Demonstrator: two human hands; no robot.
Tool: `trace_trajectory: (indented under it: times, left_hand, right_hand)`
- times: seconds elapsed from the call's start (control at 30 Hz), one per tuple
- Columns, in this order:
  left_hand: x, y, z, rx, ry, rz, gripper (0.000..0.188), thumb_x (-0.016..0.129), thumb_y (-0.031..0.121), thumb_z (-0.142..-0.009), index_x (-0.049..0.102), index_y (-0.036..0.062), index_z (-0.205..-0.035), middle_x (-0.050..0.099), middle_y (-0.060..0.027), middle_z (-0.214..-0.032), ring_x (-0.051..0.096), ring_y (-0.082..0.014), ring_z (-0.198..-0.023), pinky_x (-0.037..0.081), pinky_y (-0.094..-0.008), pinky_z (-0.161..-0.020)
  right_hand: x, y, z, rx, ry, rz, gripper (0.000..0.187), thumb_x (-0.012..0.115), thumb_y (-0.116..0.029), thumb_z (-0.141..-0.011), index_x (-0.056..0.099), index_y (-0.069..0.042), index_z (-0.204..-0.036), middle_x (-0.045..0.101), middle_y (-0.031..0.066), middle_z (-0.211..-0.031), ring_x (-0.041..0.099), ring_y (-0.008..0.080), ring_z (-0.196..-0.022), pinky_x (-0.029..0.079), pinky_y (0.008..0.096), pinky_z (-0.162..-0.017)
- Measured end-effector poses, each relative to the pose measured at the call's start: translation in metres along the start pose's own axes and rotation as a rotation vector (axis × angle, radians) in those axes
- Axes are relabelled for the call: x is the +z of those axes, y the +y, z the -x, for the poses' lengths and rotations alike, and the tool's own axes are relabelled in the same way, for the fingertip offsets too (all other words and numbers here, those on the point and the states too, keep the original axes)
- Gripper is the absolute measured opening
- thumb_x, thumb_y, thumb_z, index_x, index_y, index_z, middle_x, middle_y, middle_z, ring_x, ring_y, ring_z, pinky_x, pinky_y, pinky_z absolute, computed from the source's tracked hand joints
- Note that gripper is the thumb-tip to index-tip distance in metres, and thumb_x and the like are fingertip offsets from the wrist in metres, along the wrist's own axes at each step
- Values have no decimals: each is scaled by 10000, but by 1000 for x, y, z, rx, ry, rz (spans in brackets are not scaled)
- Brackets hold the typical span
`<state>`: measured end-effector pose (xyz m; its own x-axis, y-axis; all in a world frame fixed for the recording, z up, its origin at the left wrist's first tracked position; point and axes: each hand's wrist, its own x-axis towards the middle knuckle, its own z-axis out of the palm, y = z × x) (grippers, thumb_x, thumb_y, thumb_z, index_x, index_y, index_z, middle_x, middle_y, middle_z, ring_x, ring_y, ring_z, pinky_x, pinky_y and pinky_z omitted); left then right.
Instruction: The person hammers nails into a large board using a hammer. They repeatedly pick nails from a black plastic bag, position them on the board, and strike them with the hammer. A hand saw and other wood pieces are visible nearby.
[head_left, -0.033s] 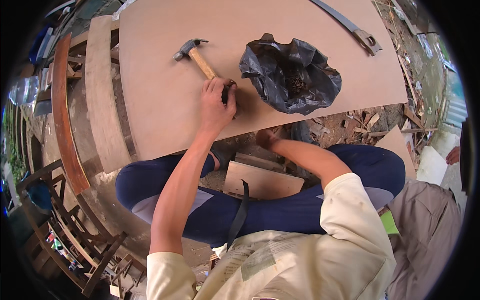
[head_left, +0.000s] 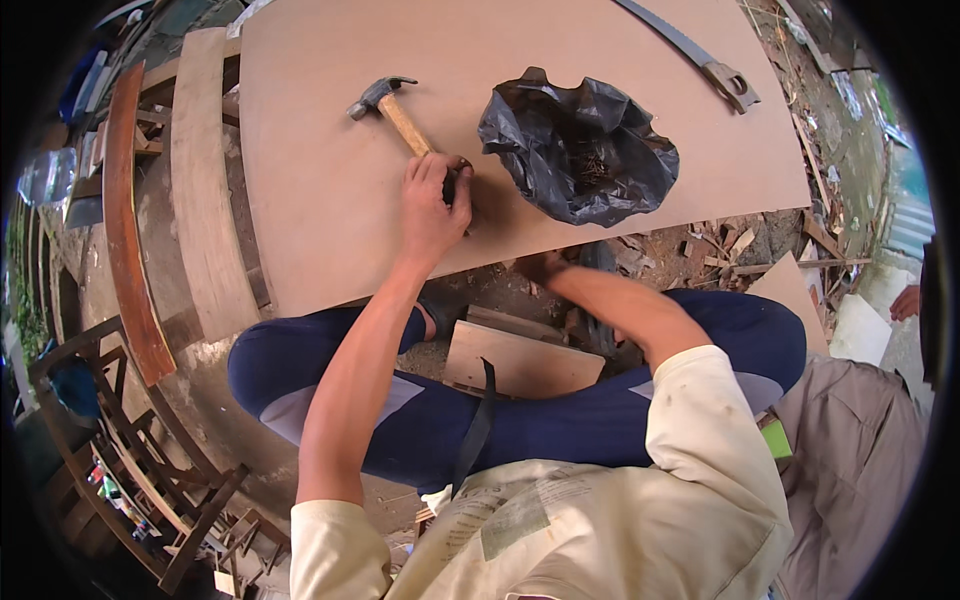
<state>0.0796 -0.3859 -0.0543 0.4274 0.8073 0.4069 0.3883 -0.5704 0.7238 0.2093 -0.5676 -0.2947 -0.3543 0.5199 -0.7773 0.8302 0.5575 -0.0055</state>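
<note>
A claw hammer [head_left: 402, 120] with a wooden handle lies on a large tan sheet of board [head_left: 330, 220], its head pointing away from me to the left. My left hand [head_left: 436, 205] is closed round the dark lower end of its handle. My right hand [head_left: 540, 267] is down by the sheet's near edge, and its fingers are hidden there. To the right of the hammer, a crumpled black plastic bag [head_left: 520, 150] stands open on the sheet. Several nails [head_left: 593, 168] lie inside it.
A handsaw [head_left: 690, 58] rests at the sheet's far right. Two long planks [head_left: 205, 190] run along the left, beside a wooden frame [head_left: 140, 430]. A small board [head_left: 520, 360] sits between my legs. Wood scraps [head_left: 735, 245] litter the ground at right, where another person's hand [head_left: 905, 303] shows.
My right hand and forearm have shifted slightly up toward the sheet's near edge. The left hand keeps its grip on the hammer.
</note>
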Motion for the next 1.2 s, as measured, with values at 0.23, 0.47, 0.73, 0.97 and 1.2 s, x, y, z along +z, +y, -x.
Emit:
trace_trajectory:
  times: [0.23, 0.47, 0.73, 0.97, 1.2]
  left_hand:
    - [-8, -4, -6, -104, 59, 114, 130, 671, 123, -930, 656, 3, -977, 675, -116, -915, 607, -306, -889, 482, -409, -795]
    - [-24, -3, -26, -445, -86, 411, 228, 653, 224, -981, 674, -1, -1015, 715, -70, -892, 646, -161, -818, 508, -331, -766]
    - [-75, -20, -49, -354, -13, 278, 233, 656, 237, -973, 701, 16, -1031, 729, -65, -922, 659, -139, -876, 505, -303, -819]
    - [-172, -21, -59, -451, 93, 135, 283, 678, 256, -946, 711, 6, -1076, 718, -100, -872, 661, -174, -841, 510, -333, -794]
    - [-216, -23, -40, -683, 103, 28, 305, 676, 289, -934, 718, 28, -1088, 669, -38, -915, 590, -139, -868, 463, -313, -816]
  right_hand:
    - [-58, 39, 98, -24, 109, -163, 212, 681, -172, -832, 799, -103, -994, 764, 129, -1088, 721, 289, -1069, 561, 478, -877]
    - [-112, -7, 143, 73, 119, -311, 265, 713, -303, -890, 783, -88, -1030, 757, 118, -1074, 735, 288, -1009, 578, 435, -793]
    - [-64, -1, 132, 789, 46, -821, 347, 591, -262, -922, 753, 6, -1073, 722, 215, -1165, 710, 341, -1100, 572, 443, -915]
    - [-92, 19, 147, 138, 190, -796, 356, 543, -273, -997, 634, 12, -1189, 719, 228, -1125, 686, 414, -1062, 530, 487, -898]
    - [-212, -11, 204, -72, 345, -1241, 289, 620, -190, -950, 626, 4, -1163, 740, 187, -1067, 704, 347, -992, 519, 425, -865]
